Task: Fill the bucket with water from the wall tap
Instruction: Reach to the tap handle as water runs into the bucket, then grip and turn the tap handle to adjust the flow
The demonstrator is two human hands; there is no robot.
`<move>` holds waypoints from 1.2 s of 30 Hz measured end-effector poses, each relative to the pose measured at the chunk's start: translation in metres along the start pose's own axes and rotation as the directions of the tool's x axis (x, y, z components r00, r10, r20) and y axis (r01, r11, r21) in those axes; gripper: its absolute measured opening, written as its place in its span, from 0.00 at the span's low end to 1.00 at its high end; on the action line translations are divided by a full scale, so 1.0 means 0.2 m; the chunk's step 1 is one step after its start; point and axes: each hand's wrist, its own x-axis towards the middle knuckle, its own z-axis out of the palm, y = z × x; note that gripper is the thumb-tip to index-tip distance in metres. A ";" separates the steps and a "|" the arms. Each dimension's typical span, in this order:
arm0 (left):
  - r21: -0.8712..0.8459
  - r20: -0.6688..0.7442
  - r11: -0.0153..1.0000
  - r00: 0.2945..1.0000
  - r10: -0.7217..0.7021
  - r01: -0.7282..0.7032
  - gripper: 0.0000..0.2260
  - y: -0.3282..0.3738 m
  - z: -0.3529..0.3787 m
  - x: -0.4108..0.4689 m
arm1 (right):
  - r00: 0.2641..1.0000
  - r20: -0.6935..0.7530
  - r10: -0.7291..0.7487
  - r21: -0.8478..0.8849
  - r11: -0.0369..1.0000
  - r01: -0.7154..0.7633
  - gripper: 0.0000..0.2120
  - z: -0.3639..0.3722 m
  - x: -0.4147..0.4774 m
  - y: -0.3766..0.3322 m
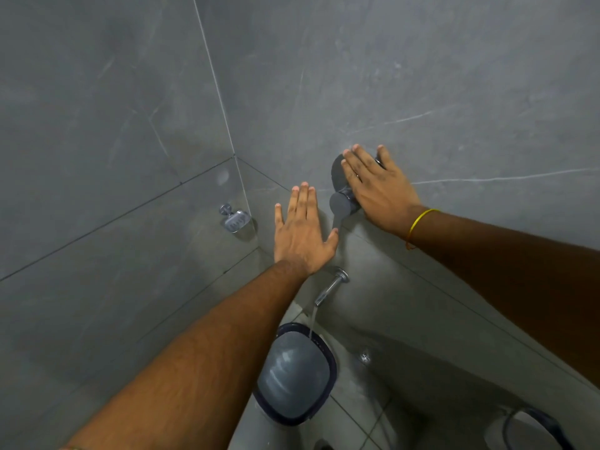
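Water is running from the chrome wall spout (331,285) into the grey dark-rimmed plastic bucket (293,375) directly below it. Right hand (378,190) is covering the mixer handle (341,203) above the spout; left hand (300,230) is spread flat, holding nothing. Filling appears unfinished; shut-off remains.

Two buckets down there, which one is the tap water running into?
The bucket directly under the spout, centre frame, catches the stream. The other bucket sits apart at the bottom right corner.

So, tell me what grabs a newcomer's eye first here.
Two bare hands on the grey tiled wall: the right hand over the round grey valve handle, the left hand flat beside it. Below, the chrome wall spout streams water into the dark-rimmed grey plastic bucket.
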 end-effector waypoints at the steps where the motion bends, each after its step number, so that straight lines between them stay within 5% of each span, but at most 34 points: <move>1: 0.003 0.000 1.000 1.000 0.003 -0.003 0.43 0.00 0.00 0.00 | 1.000 0.001 -0.005 -0.008 1.000 0.005 0.34 0.00 0.00 0.00; 25: 0.046 0.007 0.999 1.000 0.011 -0.011 0.43 -0.03 0.02 -0.04 | 0.997 -0.027 -0.077 -0.057 0.995 0.076 0.35 -0.01 0.04 0.04; 36: 0.027 0.003 1.000 1.000 0.016 -0.016 0.42 0.00 0.06 -0.05 | 0.991 -0.071 -0.116 -0.067 0.992 0.111 0.25 -0.06 0.06 0.08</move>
